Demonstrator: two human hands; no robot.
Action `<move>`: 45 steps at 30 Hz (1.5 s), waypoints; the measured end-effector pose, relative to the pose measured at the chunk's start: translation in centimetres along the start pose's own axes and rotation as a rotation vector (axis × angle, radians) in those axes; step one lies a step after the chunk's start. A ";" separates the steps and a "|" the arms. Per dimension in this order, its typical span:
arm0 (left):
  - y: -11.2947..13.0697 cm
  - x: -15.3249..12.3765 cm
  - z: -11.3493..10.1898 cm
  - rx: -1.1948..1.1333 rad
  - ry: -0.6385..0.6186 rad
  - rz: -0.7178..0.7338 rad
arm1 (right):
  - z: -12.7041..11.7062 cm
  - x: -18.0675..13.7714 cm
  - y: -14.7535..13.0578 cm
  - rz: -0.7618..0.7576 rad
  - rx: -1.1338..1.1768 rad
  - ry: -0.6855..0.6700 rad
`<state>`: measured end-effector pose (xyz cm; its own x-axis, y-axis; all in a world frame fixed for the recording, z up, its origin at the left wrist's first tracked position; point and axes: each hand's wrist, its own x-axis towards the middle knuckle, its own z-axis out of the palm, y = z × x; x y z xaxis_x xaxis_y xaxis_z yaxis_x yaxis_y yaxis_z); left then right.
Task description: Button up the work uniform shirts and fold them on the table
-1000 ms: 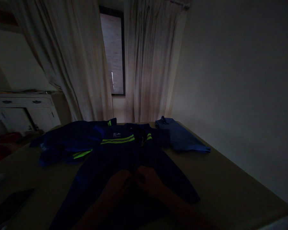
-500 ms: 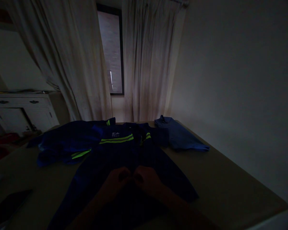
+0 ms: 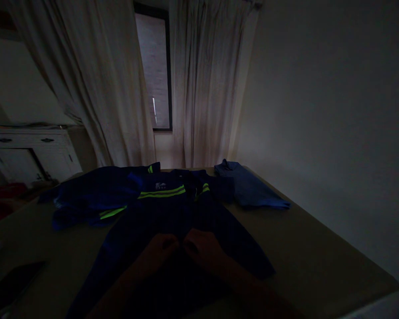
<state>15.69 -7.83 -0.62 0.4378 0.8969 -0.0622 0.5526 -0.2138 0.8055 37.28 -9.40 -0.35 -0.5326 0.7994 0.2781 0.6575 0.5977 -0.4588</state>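
A dark blue work jacket (image 3: 162, 212) with yellow-green reflective stripes and a small white chest print lies spread on the table, its collar toward the window. My left hand (image 3: 164, 246) and my right hand (image 3: 201, 246) are close together over the middle of its front. Fingers of both hands are curled in and closed on the jacket's front edges; the exact part they pinch is lost in the dark. Its lower end, between my forearms, is barely visible.
Left of the jacket lies another dark blue striped garment (image 3: 96, 190). A lighter blue folded garment (image 3: 249, 186) rests at the back right of the table (image 3: 312, 257). A dark flat object (image 3: 13, 281) lies front left. Behind are curtains (image 3: 206, 88) and a white cabinet (image 3: 29, 153).
Both hands stay closed over the jacket's front, with only a very slight shift. The garments lie as before.
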 end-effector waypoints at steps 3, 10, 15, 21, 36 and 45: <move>-0.1 0.0 -0.1 -0.024 -0.002 0.003 | 0.1 -0.1 0.0 0.000 0.030 0.039; 0.0 -0.1 0.1 -0.039 0.017 0.043 | 0.1 -0.1 -0.2 0.037 0.066 0.041; 0.0 -0.1 -0.2 -0.013 -0.021 0.051 | 0.2 -0.1 -0.1 -0.001 0.053 0.040; 0.4 -0.5 -0.3 0.008 0.003 0.091 | 0.1 -0.2 -0.1 -0.014 0.060 0.040; 0.3 -0.4 0.8 0.021 0.076 0.121 | 0.1 0.0 -0.5 0.137 0.221 0.086; 0.9 -0.7 0.8 0.029 0.084 0.129 | -0.3 0.0 -0.9 0.145 0.246 0.075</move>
<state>16.43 -8.95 -0.35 0.4460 0.8904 0.0910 0.5163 -0.3390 0.7864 36.87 -9.95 0.31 -0.3955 0.8833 0.2517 0.5699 0.4510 -0.6869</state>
